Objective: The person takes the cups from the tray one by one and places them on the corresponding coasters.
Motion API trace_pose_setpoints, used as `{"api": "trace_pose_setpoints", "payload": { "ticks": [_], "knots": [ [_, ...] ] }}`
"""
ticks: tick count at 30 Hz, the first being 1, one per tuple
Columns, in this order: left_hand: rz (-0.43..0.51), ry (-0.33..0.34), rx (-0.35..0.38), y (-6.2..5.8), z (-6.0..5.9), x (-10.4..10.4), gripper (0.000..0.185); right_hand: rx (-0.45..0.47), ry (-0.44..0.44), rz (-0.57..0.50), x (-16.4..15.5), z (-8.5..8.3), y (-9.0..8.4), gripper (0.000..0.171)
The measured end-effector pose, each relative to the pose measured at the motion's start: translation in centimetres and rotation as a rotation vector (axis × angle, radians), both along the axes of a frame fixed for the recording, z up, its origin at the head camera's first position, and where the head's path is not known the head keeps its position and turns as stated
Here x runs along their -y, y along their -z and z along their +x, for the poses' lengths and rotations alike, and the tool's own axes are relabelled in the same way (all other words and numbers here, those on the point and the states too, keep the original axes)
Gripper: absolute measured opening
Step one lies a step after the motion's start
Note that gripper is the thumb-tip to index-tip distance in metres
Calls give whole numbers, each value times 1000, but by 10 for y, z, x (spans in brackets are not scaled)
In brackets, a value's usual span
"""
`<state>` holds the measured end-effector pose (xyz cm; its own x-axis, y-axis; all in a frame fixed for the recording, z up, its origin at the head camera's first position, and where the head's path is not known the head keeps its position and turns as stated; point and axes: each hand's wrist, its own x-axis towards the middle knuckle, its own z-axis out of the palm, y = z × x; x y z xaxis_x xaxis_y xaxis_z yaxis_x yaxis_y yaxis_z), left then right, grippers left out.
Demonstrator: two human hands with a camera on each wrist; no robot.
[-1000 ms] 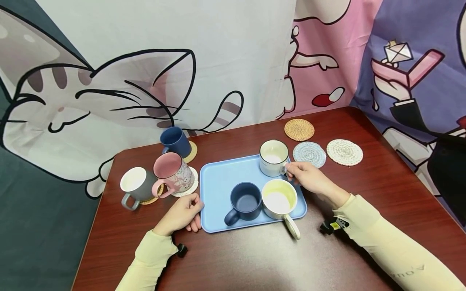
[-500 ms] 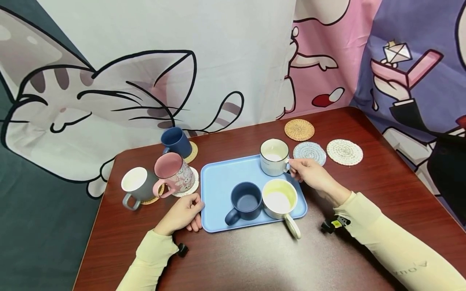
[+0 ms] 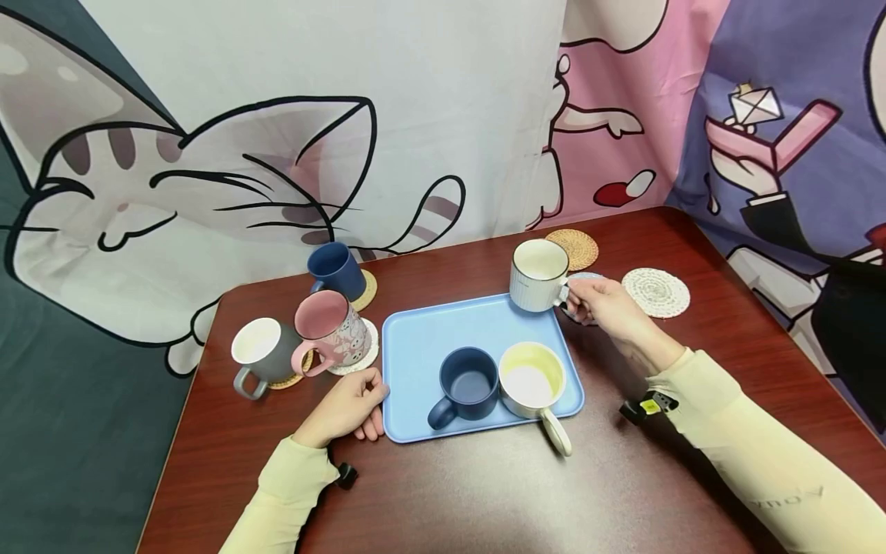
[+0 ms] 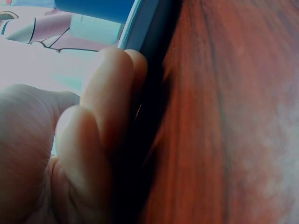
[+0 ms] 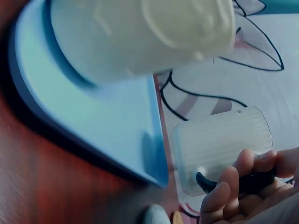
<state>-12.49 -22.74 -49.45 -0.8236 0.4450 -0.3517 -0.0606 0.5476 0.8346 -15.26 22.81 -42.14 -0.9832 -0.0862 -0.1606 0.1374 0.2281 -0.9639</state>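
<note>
My right hand grips the handle of a white ribbed mug and holds it in the air above the blue tray's far right corner. In the right wrist view the fingers curl round the dark handle of that mug. On the tray stand a dark blue mug and a cream mug, seen close in the right wrist view as the cream mug. My left hand rests on the table with its fingers against the tray's left edge.
At the left stand a blue mug, a pink mug and a grey mug, each on a coaster. Three coasters lie at the back right: a brown one, a white one, and a bluish one mostly hidden by my hand.
My right hand has lifted the white ribbed mug off the tray and carried it up and to the right, over the bluish coaster. The left hand has stayed put.
</note>
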Motion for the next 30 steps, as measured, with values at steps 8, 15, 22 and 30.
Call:
{"api": "trace_pose_setpoints", "payload": {
  "ticks": [8,15,22,30],
  "knots": [
    [6,-3,6,2,1,1,28,-10,63,3,-18,-22,-4,38],
    [7,4,3,2,-1,1,28,-7,114,-51,-33,-42,-1,38],
    [4,0,4,-1,0,1,28,-9,189,-84,-45,-60,8,40],
    [0,-3,16,-3,1,1,29,17,248,-201,-56,-72,16,38]
  ]
}}
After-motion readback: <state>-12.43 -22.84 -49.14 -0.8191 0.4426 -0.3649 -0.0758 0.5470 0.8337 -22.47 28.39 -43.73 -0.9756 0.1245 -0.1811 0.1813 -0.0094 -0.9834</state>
